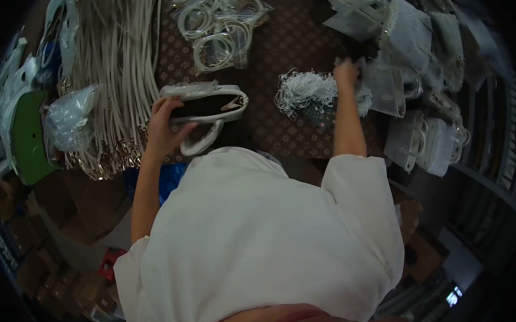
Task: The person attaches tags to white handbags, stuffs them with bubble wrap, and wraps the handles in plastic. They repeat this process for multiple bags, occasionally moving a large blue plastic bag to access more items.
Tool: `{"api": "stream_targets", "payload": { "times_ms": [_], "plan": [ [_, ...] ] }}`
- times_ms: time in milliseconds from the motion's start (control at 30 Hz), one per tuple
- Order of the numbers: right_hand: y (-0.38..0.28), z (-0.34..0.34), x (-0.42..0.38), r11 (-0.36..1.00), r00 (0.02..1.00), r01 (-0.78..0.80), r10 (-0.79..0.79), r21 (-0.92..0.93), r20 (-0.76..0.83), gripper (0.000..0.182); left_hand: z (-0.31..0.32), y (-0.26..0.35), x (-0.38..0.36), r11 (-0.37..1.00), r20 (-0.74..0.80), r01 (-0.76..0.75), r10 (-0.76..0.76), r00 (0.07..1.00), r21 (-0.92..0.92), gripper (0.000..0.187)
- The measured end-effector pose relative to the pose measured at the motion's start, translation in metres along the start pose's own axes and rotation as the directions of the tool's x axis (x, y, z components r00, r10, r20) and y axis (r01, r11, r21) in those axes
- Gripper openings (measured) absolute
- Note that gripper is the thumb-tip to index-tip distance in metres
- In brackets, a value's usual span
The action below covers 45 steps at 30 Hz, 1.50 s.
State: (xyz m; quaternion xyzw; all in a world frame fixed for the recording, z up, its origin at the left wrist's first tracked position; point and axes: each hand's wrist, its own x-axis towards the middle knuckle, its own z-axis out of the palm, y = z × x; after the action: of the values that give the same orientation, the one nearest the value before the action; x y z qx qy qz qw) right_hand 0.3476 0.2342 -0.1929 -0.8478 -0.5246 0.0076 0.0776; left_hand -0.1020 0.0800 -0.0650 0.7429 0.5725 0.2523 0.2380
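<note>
A small white handbag (223,115) lies on the patterned table, its dark inside showing through the unzipped top. My left hand (166,128) is at its left end, fingers and thumb apart around the bag's edge. The bag's padded handle (203,141) hangs toward me, and clear plastic covers part of the far side. To the right, a tangled heap of white strings (307,91) rests on a dark sheet. My right hand (347,73) is at the heap's right side, fingers closed; what they hold is too small to make out.
Long pale straps (118,63) with metal clasps cover the table's left. Bagged white ring-shaped handles (214,51) lie at the back. Plastic-wrapped white bags (406,31) line the right side. A green item (28,138) stands far left, beside a plastic-wrapped bundle (72,119).
</note>
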Motion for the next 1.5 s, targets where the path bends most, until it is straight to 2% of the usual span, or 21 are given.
{"api": "stream_targets", "payload": {
  "times_ms": [67,133,167,233,300,367,500,633,700,733,767,833,933,1033,1067,1133,1200,1267,1333,1367,1500],
  "plan": [
    [0.013,0.013,0.013,0.995,0.991,0.066,-0.074,0.079,0.108,0.02,-0.001,-0.011,-0.002,0.982,-0.009,0.094,-0.097,0.995,-0.161,0.027],
    [0.008,0.004,0.01,0.989,0.979,0.15,-0.151,0.014,0.134,0.018,0.001,-0.014,0.003,0.946,-0.062,0.179,-0.203,0.977,-0.271,0.022],
    [0.001,0.0,0.004,0.984,0.973,0.179,-0.18,0.021,0.147,0.018,0.003,-0.019,0.004,0.99,-0.038,0.076,-0.081,0.996,-0.116,0.027],
    [-0.015,-0.02,-0.007,0.923,0.928,0.36,-0.338,0.134,-0.157,0.017,0.003,-0.013,0.003,0.999,-0.007,-0.021,0.021,1.0,0.038,0.031],
    [-0.066,-0.07,-0.044,0.699,0.929,0.368,-0.299,0.614,-0.217,0.012,-0.005,0.001,0.005,0.943,0.004,-0.073,0.076,0.997,0.324,0.04],
    [-0.105,-0.106,-0.09,0.442,0.872,0.438,-0.421,0.783,-0.25,0.012,0.002,-0.007,0.0,0.949,0.045,-0.039,0.027,0.999,0.313,0.05],
    [-0.157,-0.141,-0.165,0.061,0.498,0.647,-0.789,0.76,-0.361,0.021,0.009,-0.012,0.002,0.984,0.035,-0.043,0.038,0.999,0.172,0.063],
    [-0.18,-0.129,-0.175,0.071,0.408,0.584,-0.887,0.809,-0.217,0.023,0.004,-0.008,0.002,0.992,0.109,-0.038,0.025,0.994,0.124,0.068],
    [-0.184,-0.127,-0.164,0.142,0.579,0.533,-0.78,0.834,-0.238,0.021,0.003,-0.007,0.003,0.995,0.104,-0.03,0.02,0.994,0.096,0.068],
    [-0.186,-0.118,-0.151,0.248,0.743,0.346,-0.662,0.905,-0.102,0.015,0.003,-0.007,0.003,0.997,0.12,-0.017,0.009,0.993,0.072,0.069],
    [-0.189,-0.104,-0.132,0.246,0.734,0.36,-0.67,0.9,-0.111,0.015,0.002,-0.005,0.004,0.998,0.119,-0.008,0.001,0.993,0.059,0.068],
    [-0.198,-0.069,-0.096,0.603,0.9,0.13,-0.405,0.787,0.162,0.032,0.003,-0.01,0.006,0.999,0.099,-0.035,0.031,0.995,0.039,0.067],
    [-0.222,-0.025,-0.091,0.856,0.839,0.271,-0.434,0.44,0.329,0.051,0.004,-0.017,0.011,0.996,0.06,-0.093,0.092,0.994,0.012,0.063],
    [-0.235,0.007,-0.111,0.852,0.879,0.434,-0.472,0.293,0.068,0.047,0.005,-0.022,0.015,0.988,0.011,-0.154,0.154,0.988,-0.022,0.055],
    [-0.237,0.011,-0.105,0.847,0.876,0.442,-0.478,0.296,0.062,0.047,0.005,-0.024,0.015,0.982,-0.01,-0.18,0.18,0.984,-0.05,0.051],
    [-0.233,0.013,-0.091,0.858,0.824,0.321,-0.462,0.401,0.329,0.04,0.008,-0.025,0.011,0.982,-0.064,-0.178,0.174,0.983,-0.067,0.046],
    [-0.216,0.014,-0.087,0.816,0.815,0.352,-0.508,0.459,0.278,0.036,0.01,-0.027,0.008,0.979,-0.111,-0.181,0.171,0.979,-0.093,0.041],
    [-0.197,0.007,-0.08,0.766,0.797,0.395,-0.561,0.508,0.226,0.033,0.013,-0.028,0.004,0.966,-0.32,-0.206,0.246,0.915,0.155,0.037],
    [-0.18,-0.012,-0.079,0.655,0.885,0.156,-0.425,0.74,0.19,0.029,0.015,-0.027,0.0,0.953,-0.34,-0.193,0.267,0.902,0.235,0.038],
    [-0.172,-0.028,-0.08,0.646,0.895,0.172,-0.417,0.744,0.155,0.028,0.016,-0.026,-0.002,0.93,-0.35,-0.185,0.296,0.889,0.317,0.04],
    [-0.16,-0.107,-0.09,0.324,0.871,0.255,-0.487,0.911,-0.071,0.02,0.023,-0.022,-0.004,0.994,-0.251,-0.103,0.091,0.964,-0.034,0.049]
  ]
}}
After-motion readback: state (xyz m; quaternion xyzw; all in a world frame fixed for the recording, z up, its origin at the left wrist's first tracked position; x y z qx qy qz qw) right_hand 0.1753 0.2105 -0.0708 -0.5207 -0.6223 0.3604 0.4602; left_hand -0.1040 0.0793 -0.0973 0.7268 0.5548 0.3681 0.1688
